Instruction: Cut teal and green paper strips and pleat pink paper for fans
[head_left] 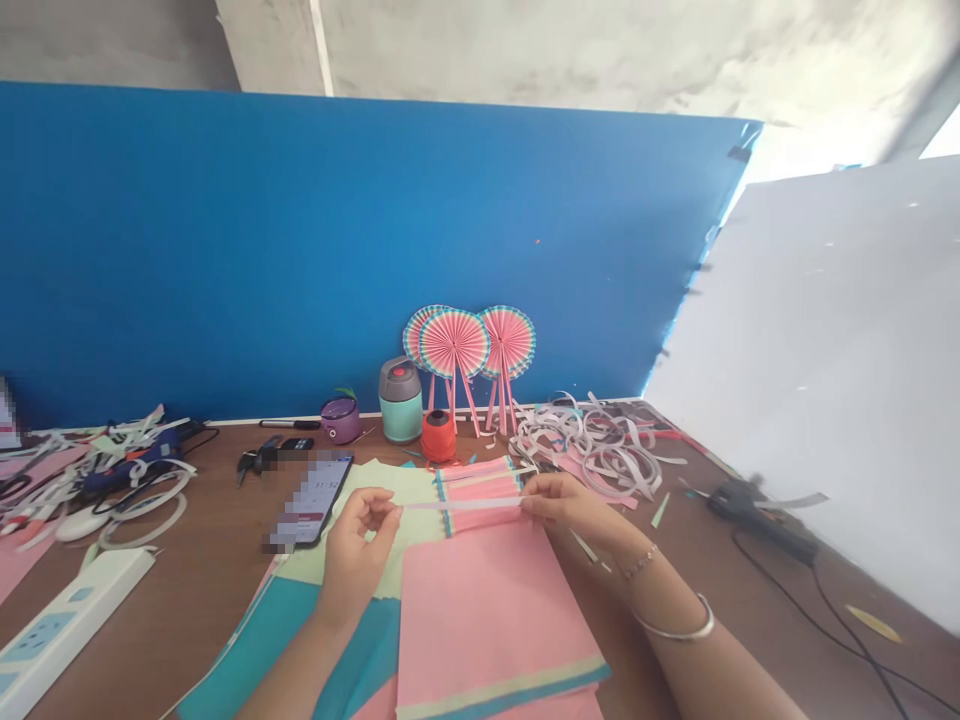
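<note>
A narrow whitish strip (pixel 465 505) is stretched level between my two hands. My left hand (pixel 363 535) pinches its left end, and my right hand (pixel 564 503) pinches the other end. Just behind the strip lies a pleated pink paper piece (pixel 487 492) with a blue and cream edge. Below my hands is a stack of flat pink paper (pixel 487 620) with a cream and teal border at its near end. Pale green paper (pixel 386 570) and teal paper (pixel 274 630) lie under and beside my left hand and forearm.
Pink paper fans (pixel 454 343) stand against the blue partition (pixel 300 250). Near them are a teal flask (pixel 400 408), a red thread spool (pixel 439 437) and a purple pot (pixel 341 420). Curled strips (pixel 592 440) heap at back right. A phone (pixel 319 500), power strip (pixel 71 625) and black glue gun (pixel 757 520) flank the work.
</note>
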